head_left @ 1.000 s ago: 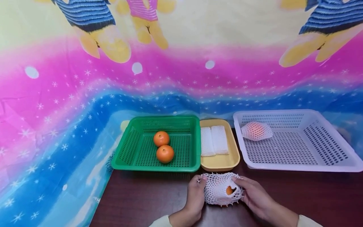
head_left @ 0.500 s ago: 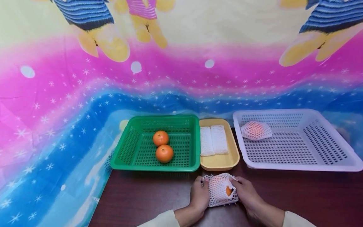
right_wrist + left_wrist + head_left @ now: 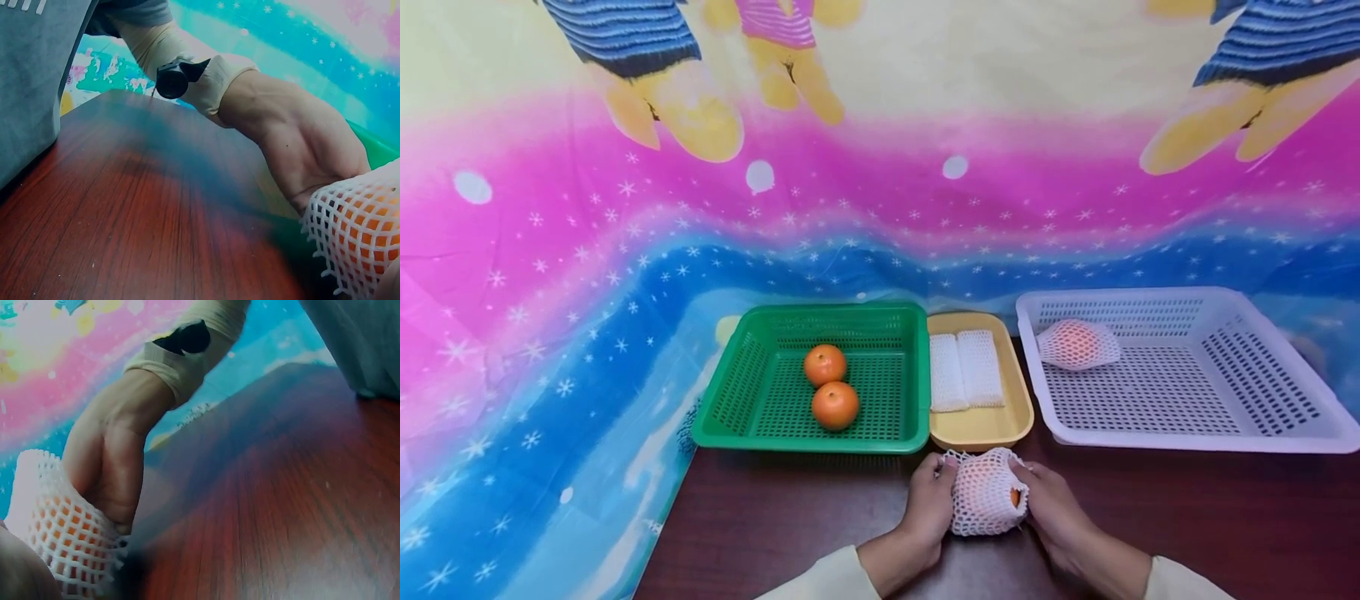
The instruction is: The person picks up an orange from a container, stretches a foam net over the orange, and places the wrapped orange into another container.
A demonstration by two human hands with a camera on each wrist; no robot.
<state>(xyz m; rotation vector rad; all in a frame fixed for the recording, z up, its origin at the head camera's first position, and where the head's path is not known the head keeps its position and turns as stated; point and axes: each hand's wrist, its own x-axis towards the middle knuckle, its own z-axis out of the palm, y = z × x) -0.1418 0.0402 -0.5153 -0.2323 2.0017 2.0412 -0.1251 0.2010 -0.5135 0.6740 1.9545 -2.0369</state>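
Observation:
Both hands hold an orange in a white foam fruit net [image 3: 983, 493] over the table, in front of the yellow tray. The left hand [image 3: 927, 502] grips the net's left end, thumb on top. On the other side, the right hand [image 3: 1055, 510] pinches the net near its right opening, where a small patch of bare orange [image 3: 1016, 497] shows. In the left wrist view, orange peel shows through the net's mesh [image 3: 69, 534], with the right hand [image 3: 112, 456] behind it. The right wrist view has the left hand [image 3: 306, 144] at the net's far end.
A green basket [image 3: 812, 444] holds two bare oranges [image 3: 836, 406]. Beside it, a yellow tray [image 3: 981, 432] contains two flat white foam nets [image 3: 980, 368]. At the right, a white basket [image 3: 1195, 439] holds one netted orange [image 3: 1078, 345]. A patterned cloth [image 3: 880, 200] hangs behind.
The hands have drawn closer together and moved slightly away from the body. The net looks more compact around the orange, and its opening has turned to the right, showing less peel.

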